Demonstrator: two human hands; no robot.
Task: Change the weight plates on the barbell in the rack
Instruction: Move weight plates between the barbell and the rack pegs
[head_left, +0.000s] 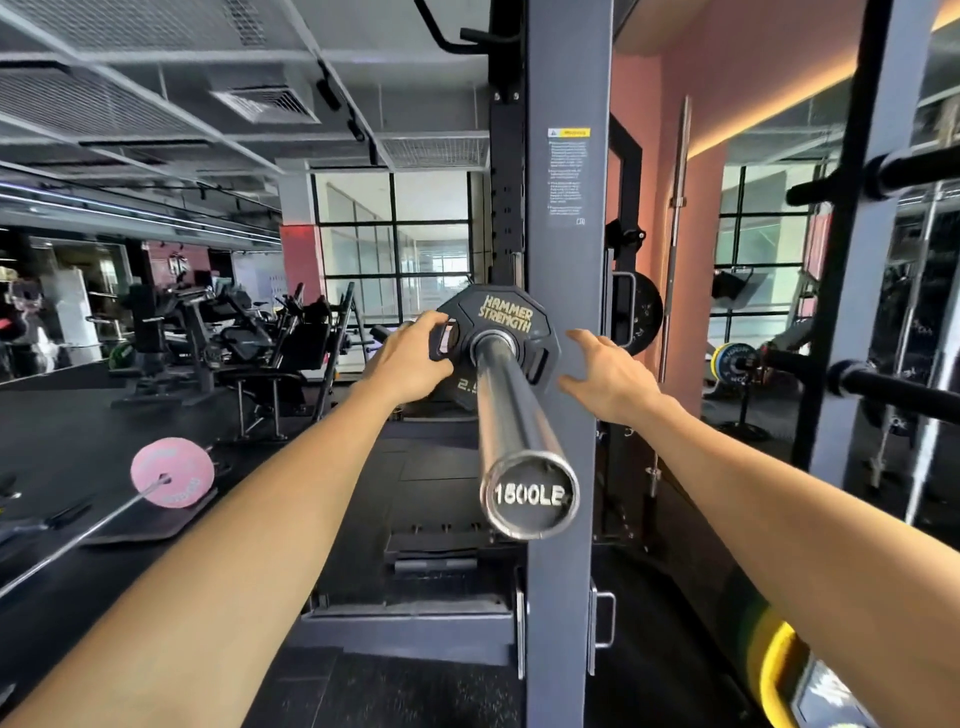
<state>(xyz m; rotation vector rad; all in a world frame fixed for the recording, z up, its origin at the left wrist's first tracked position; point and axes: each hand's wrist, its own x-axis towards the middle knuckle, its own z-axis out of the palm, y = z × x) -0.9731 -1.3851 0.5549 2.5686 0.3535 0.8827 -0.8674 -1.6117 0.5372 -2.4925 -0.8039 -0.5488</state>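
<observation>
Barbell (511, 410): chrome sleeve, pointing near, end cap reading "1500LB"; racked on grey upright (566, 312).
Plate (506, 325): small, black, "Hammer Strength", seated at far end of sleeve.
Left hand (410, 364): fingers curled round plate's left edge, gripping it.
Right hand (605, 376): fingers spread wide, just right of plate, holding nothing.
Pink plate (171, 472): on another bar, floor, far left.

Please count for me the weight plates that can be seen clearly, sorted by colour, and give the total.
Black: 2, the small plate on the barbell sleeve, gripped by the left hand, and one stored plate behind the rack post
Pink: 1, on the floor bar
Blue and yellow: 1, far right
Total: 4
</observation>
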